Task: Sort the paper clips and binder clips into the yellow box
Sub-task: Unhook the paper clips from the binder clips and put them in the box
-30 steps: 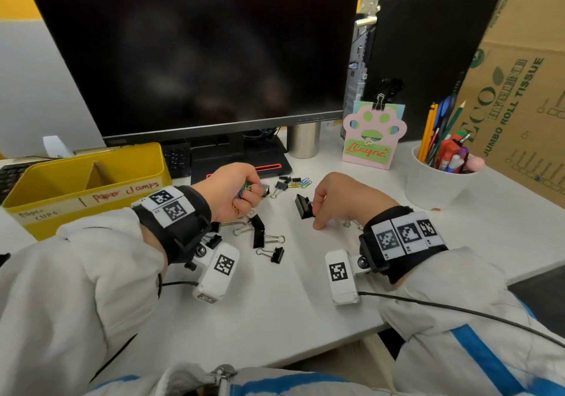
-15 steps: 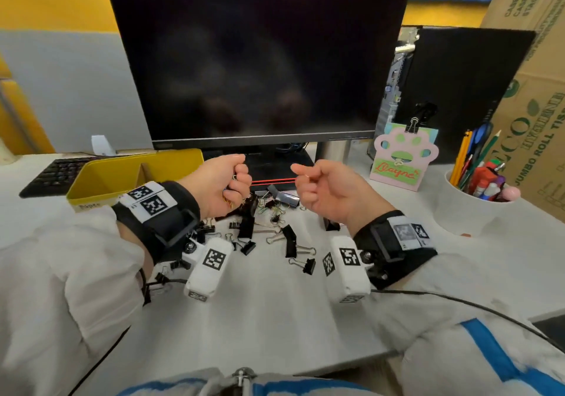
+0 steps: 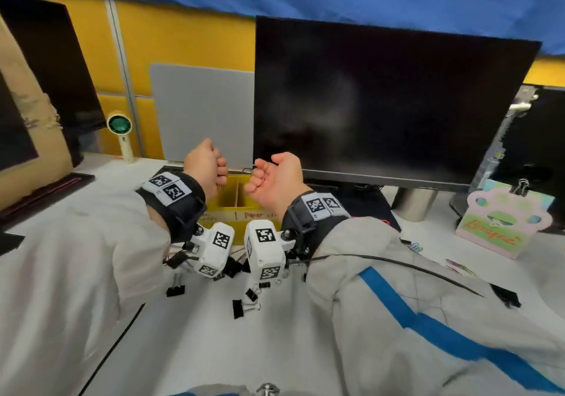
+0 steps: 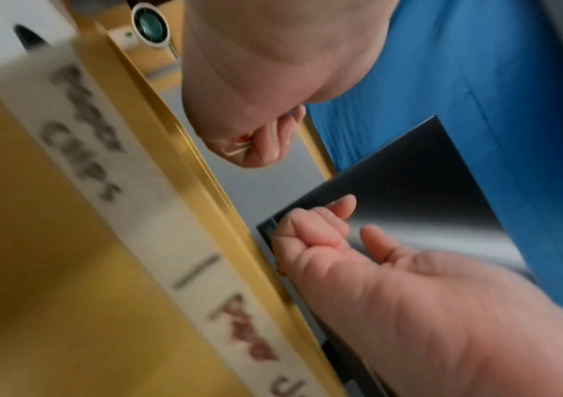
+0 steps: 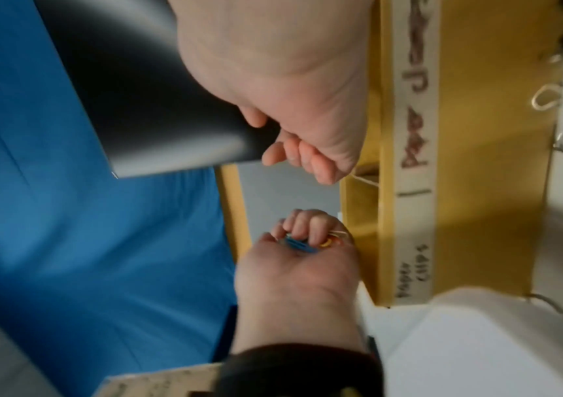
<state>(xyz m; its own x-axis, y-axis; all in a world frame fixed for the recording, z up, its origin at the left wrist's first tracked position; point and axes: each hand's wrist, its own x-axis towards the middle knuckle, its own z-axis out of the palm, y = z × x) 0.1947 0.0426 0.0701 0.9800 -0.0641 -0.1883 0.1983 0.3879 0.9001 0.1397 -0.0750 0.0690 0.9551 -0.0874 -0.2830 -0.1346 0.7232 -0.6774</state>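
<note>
The yellow box (image 3: 230, 194) stands on the desk, a divider splitting it in two, with a label strip (image 4: 130, 172) on its front. Both hands hover over it. My left hand (image 3: 208, 166) is a fist gripping coloured paper clips (image 5: 301, 245); blue, yellow and red ones show between its fingers. My right hand (image 3: 275, 178) is just right of it, fingers curled, and a thin wire clip (image 5: 363, 180) sticks out below its little finger. What kind of clip that is cannot be told. Black binder clips (image 3: 238, 308) lie on the desk beneath my wrists.
A dark monitor (image 3: 382, 99) stands right behind the box. A pink paw-shaped card (image 3: 504, 227) and loose coloured paper clips (image 3: 458, 267) are at the right. A small fan (image 3: 120, 125) and a cardboard box (image 3: 24, 138) stand at the left.
Both hands have lifted off the desk and the clip pile and moved left to above the yellow box, fingers still curled. The head view has swung left and up.
</note>
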